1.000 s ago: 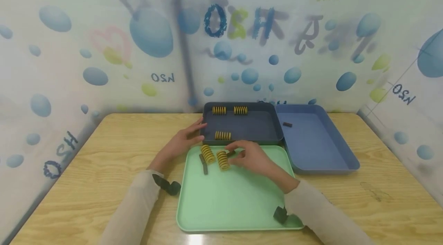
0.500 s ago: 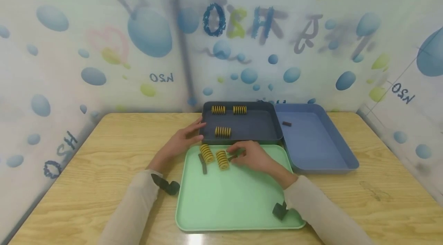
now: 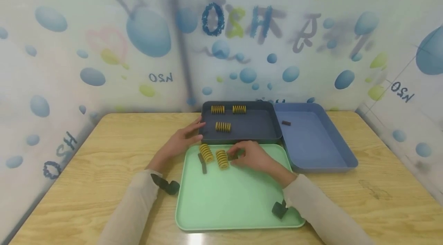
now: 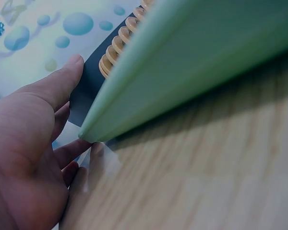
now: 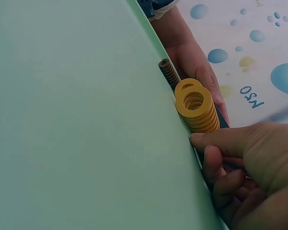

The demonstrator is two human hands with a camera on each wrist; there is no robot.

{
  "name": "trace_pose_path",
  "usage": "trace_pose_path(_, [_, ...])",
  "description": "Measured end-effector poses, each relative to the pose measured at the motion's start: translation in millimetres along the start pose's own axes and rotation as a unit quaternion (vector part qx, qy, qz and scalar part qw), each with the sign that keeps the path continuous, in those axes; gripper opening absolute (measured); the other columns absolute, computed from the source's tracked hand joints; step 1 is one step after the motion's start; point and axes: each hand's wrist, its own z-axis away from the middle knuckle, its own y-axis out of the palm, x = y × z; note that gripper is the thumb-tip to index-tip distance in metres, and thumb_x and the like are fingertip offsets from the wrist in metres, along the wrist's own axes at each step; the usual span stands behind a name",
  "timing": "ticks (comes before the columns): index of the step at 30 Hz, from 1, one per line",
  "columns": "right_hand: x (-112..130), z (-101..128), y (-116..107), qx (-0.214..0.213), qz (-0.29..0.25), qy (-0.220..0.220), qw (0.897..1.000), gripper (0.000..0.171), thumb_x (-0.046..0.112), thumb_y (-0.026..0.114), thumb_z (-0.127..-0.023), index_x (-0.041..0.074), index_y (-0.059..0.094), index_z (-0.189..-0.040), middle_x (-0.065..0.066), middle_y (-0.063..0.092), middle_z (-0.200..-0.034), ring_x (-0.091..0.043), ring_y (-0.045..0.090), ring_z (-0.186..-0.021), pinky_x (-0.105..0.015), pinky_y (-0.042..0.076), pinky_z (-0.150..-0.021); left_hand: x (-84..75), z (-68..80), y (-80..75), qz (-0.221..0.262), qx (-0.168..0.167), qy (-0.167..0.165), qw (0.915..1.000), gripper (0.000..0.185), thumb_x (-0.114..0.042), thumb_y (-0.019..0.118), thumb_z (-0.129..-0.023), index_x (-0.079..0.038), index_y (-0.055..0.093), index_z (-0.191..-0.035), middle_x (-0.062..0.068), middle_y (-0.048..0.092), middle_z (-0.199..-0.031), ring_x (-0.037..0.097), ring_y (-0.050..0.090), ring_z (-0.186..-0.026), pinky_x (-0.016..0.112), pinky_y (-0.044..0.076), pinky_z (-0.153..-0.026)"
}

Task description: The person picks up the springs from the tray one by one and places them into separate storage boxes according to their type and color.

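Note:
My right hand (image 3: 252, 155) is over the back of the green tray (image 3: 235, 199), its thumb and forefinger pinching a small dark spring (image 3: 233, 157). Just left of those fingers lie two thick yellow springs, a near one (image 3: 222, 159) and a far one (image 3: 206, 153). Further left are thin dark springs (image 3: 202, 163), lying end to end. My left hand (image 3: 178, 142), fingers extended, touches the left side of the dark tray (image 3: 256, 125). In the right wrist view, a yellow spring (image 5: 197, 108) stands beyond the right thumb; the pinched spring is hidden there.
Several yellow springs lie in the dark tray, one in front (image 3: 223, 127) and others along its back wall (image 3: 239, 109). On the right, a blue tray (image 3: 315, 141) holds one small dark spring (image 3: 286, 123). A patterned sheet (image 3: 138, 75) rises behind the wooden table (image 3: 131, 137).
The front yellow spring in the dark tray has rolled toward the back. The small dark spring at my right fingers has shifted slightly nearer and turned level. My left hand stays in place.

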Motion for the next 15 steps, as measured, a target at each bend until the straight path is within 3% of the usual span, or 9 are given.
trace_pose_path(4, [-0.4,0.6,-0.9,0.000,0.011,0.001,1.000,0.024,0.014,0.078,-0.080,0.015,0.073,-0.104,0.005,0.070,-0.097,-0.011,0.063,-0.084,-0.028,0.053,-0.068,6.0,-1.3,1.7,-0.004,-0.001,0.001,1.0000,0.055,-0.039,0.058,-0.095,-0.020,0.043,-0.145,-0.011,0.020,-0.157,0.019,0.018,-0.142,0.047,0.014,-0.114])
trace_pose_path(15, [-2.0,1.6,-2.5,0.002,0.005,0.026,1.000,0.018,0.015,0.077,-0.082,0.018,0.074,-0.099,0.006,0.069,-0.096,-0.012,0.064,-0.078,-0.030,0.054,-0.062,4.1,-1.8,0.9,0.000,0.000,0.008,1.0000,0.055,-0.035,0.058,-0.096,-0.018,0.043,-0.145,-0.002,0.019,-0.158,0.022,0.017,-0.143,0.049,0.014,-0.113])
